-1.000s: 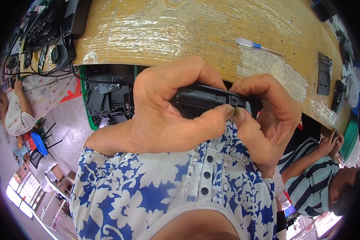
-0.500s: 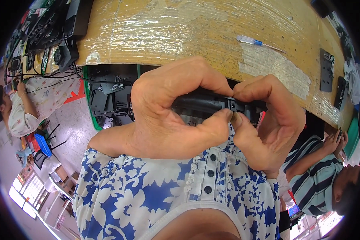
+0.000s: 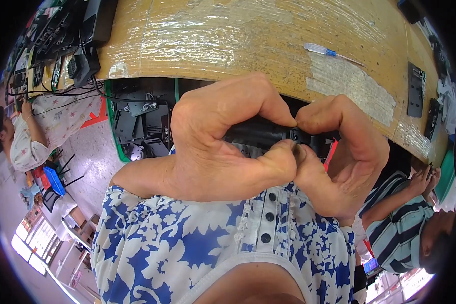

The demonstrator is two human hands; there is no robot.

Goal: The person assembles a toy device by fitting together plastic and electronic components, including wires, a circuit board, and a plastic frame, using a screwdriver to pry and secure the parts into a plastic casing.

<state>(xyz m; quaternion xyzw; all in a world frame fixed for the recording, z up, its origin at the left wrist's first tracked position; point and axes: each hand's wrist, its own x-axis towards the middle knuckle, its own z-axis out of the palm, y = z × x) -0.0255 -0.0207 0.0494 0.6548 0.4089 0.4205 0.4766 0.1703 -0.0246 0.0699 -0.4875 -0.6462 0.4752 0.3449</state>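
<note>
Both hands are raised in front of my chest, pinching one dark part between thumbs and fingertips. My left hand (image 3: 228, 142) grips the long black plastic part (image 3: 258, 133) with its index finger above and its thumb below. My right hand (image 3: 342, 152) pinches the same part just to the right, so the two thumbs and index fingertips meet near its middle. A small fitting shows between the fingertips. The right end of the part lies mostly hidden behind my right hand, and its exact kind does not show.
A green-edged crate (image 3: 117, 137) of black parts stands below the table's edge. On the film-covered table (image 3: 197, 40) lie a screwdriver (image 3: 327, 50) and a flat black piece (image 3: 415, 88). Black equipment (image 3: 88, 30) with cables is at left. People sit at left and right.
My hands stay pinched on the black part. The left hand and thumb have shifted slightly to the right, and the thumb now covers more of the small fitting.
</note>
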